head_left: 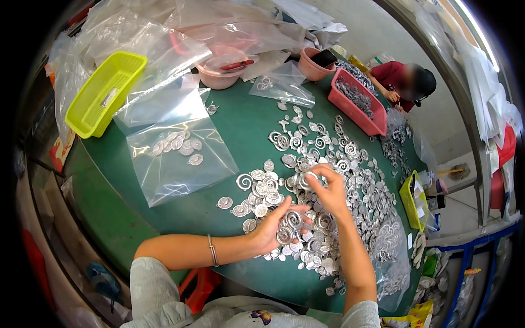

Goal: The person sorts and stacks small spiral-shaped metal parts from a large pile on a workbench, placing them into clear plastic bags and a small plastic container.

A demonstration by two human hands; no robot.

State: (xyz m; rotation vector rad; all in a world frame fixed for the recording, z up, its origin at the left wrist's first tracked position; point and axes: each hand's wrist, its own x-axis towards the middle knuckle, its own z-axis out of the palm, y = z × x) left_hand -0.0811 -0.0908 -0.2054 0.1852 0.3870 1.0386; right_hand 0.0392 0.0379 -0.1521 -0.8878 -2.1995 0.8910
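My left hand [267,232] is turned palm up with its fingers curled around a few silvery spiral pendants [293,220]. Just above it, my right hand [331,192] pinches another spiral pendant [306,181] between thumb and fingers, over the heap. Beneath both hands spreads a large loose pile of small metal pendants [350,164], spirals and oval medals mixed. Left of my left hand, a smaller group of oval medals [261,208] lies on the green table [213,115]. A clear plastic bag [169,177] with several oval medals on it rests farther left.
A yellow-green basket [82,123] sits at the far left near plastic sheets. Pink tubs [217,81] stand at the back, and a pink basket [377,124] full of metal pieces is at the back right. Another person [407,82] works there. A small yellow-green basket [407,205] is at the right edge.
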